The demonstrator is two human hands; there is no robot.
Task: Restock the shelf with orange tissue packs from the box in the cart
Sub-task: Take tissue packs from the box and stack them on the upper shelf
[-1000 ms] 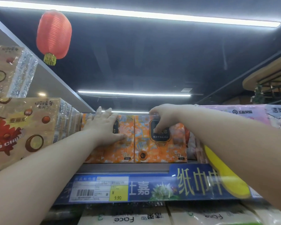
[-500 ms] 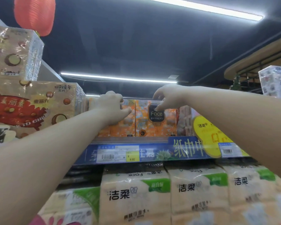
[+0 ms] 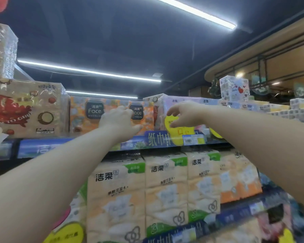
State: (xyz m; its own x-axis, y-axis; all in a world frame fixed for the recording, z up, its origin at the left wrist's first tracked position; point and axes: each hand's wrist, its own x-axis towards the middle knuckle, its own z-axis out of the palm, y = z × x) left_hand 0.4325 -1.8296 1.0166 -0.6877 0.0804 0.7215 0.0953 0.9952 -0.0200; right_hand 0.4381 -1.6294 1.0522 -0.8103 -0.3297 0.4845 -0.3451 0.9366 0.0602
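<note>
Orange tissue packs (image 3: 81, 120) have the left hand (image 3: 118, 120) resting against their front, its fingers folded out of sight, so I cannot tell whether it grips. The right hand (image 3: 182, 113) hangs loosely curled, holding nothing, just beside them. The packs stand at the shelf (image 3: 42, 146) front edge, between brown packs (image 3: 28, 109) and pink packs (image 3: 197, 101), with open air above. Their wrap is floral orange with dark "Face" badges.

One head-worn view looks forward and upward, close to the top shelf (image 3: 47, 148), taking in the ceiling (image 3: 130, 41)
</note>
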